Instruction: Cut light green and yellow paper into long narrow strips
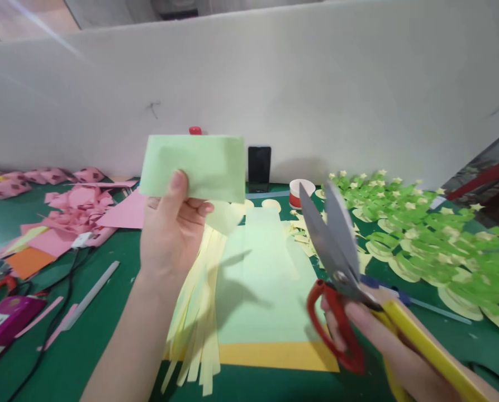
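Note:
My left hand is raised at centre left, its thumb pressing a light green piece of paper against the fingers. The paper is a flat rectangle held up in front of the white wall. At the right, my right hand grips a pair of scissors with one red and one yellow handle. The blades point up and stand apart, with nothing between them. Below lie light green sheets over a yellow-orange sheet. Pale yellow paper strips spread beside them, partly behind my left wrist.
Many green paper pieces with small stars cover the right side. Pink paper scraps lie left, near a purple power strip with a black cable. A phone leans against the wall beside a red-and-white tape roll.

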Available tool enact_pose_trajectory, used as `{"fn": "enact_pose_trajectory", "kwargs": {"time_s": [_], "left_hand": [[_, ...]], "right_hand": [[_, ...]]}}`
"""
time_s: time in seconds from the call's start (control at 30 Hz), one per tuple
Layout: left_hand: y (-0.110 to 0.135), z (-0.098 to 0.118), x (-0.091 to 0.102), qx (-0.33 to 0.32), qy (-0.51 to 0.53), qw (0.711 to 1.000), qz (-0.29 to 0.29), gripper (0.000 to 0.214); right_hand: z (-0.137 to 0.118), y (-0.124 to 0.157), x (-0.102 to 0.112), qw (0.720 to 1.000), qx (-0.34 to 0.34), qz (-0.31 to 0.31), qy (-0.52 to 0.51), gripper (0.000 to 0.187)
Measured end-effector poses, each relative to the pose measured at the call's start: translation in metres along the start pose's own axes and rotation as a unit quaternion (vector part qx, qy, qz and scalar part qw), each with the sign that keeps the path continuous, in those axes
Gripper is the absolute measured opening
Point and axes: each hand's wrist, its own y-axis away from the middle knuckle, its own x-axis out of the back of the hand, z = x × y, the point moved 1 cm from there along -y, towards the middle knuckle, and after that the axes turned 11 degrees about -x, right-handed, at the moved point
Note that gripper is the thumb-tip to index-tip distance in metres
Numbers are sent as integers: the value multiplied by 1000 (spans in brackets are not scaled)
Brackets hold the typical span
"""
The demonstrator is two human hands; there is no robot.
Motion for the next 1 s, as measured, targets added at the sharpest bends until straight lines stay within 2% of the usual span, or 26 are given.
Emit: {"fn": "enact_pose_trajectory", "kwargs": {"time_s": [0.07,0.1,0.13,0.23,0.3,0.37,0.43,0.53,0.63,0.7,0.77,0.8,0.83,0.87,0.9,0.93,0.97,1.0], "left_hand": [[-2,3,-2,14,35,999,35,25],[-2,2,-3,25,44,998,37,27],[-2,1,-3,37,48,997,36,27],[2,-9,-3,65,51,996,31,20],[5,-18,-1,86,48,995,32,11],[8,-26,0,102,43,993,30,11],[12,-30,-1,114,41,992,28,15],[20,-33,-5,129,48,990,18,16],[27,-35,-10,132,37,990,-44,17],[31,-34,-13,122,18,988,-92,20],[33,-27,-16,126,-10,979,-158,25],[35,-22,-17,139,-38,966,-214,27],[37,-15,-18,151,-78,944,-282,29],[39,-7,-19,160,-134,910,-359,30],[42,0,-19,148,-192,877,-415,23],[44,7,-19,105,-245,864,-427,11],[46,13,-19,44,-275,868,-411,16],[47,18,-19,-29,-293,884,-363,17]], "right_hand": [[1,-15,-8,988,-52,12,144,34],[2,-24,-14,966,-82,8,244,33],[3,-33,-21,956,-99,7,277,33],[7,-56,-47,943,-112,-14,312,37],[9,-65,-62,940,-111,-34,320,32],[6,-70,-66,945,-98,-38,310,24],[-5,-71,-58,957,-74,-19,280,19],[-35,-68,-29,982,-5,37,186,20],[-63,-63,-5,993,90,49,50,25],[-74,-60,3,985,138,67,-74,20],[-77,-58,8,970,159,102,-156,21],[-77,-58,11,963,160,121,-178,23],[-76,-57,15,960,155,138,-189,25],[-75,-57,20,954,151,152,-209,27],[-74,-57,24,949,144,160,-231,28],[-74,-57,29,944,138,158,-253,29],[-73,-57,33,942,134,146,-271,29],[-73,-56,36,942,134,123,-283,29]]}}
